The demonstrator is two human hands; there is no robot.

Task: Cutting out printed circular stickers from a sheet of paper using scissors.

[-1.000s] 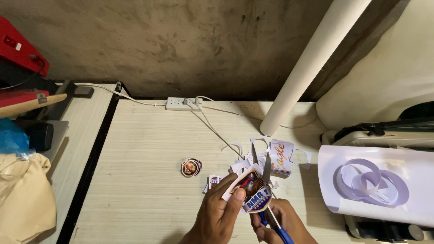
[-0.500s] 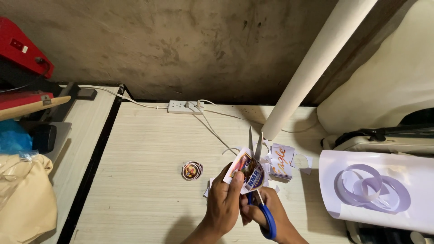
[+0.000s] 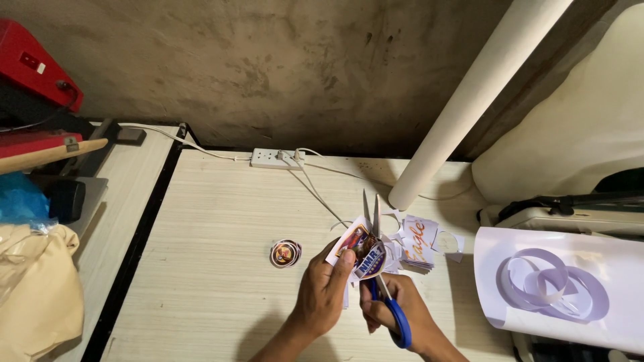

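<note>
I am in the middle of cutting: my left hand [image 3: 327,291] pinches the small printed paper sticker sheet [image 3: 359,248] above the near part of the pale wooden tabletop [image 3: 215,221], and my right hand [image 3: 396,305] is closed around the blue-handled scissors [image 3: 382,268], blades open upward. I think the next cut needs a slow turn of the sheet along the round edge.

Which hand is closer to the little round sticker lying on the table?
The left hand. It sits just right of the round sticker, holding a printed paper piece. The right hand is farther away, working blue-handled scissors.
</note>
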